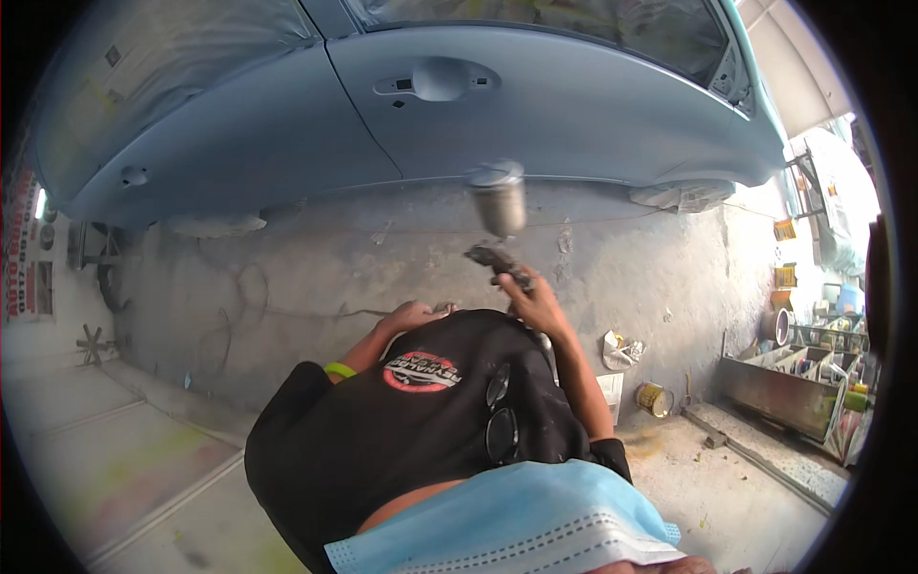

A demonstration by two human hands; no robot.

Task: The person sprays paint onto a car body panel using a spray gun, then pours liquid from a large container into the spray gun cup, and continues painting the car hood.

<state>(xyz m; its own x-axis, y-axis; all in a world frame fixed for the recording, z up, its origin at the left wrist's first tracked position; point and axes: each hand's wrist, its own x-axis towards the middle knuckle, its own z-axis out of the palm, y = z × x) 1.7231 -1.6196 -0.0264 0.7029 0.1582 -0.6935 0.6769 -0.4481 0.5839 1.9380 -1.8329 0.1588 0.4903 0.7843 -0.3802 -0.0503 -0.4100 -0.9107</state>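
Observation:
My right hand [531,301] grips a dark, paint-stained spray gun [492,260] with a silver cup [497,204] on top, held in front of my torso. My left hand [426,314], partly behind my dark shirt [344,450], is closed at waist height where a thin hose [339,312] meets it. Beyond the gun stands a car side [574,105] coated matte grey-blue, with a door-handle recess [440,81] and sheeting [172,57] over glass at the left.
A metal rack [765,383] of cans stands at the right, near a yellow can [653,400] and crumpled paper [622,349] on the floor [593,268]. A banner [29,268] hangs at the far left. Loops of hose [251,287] lie on the floor.

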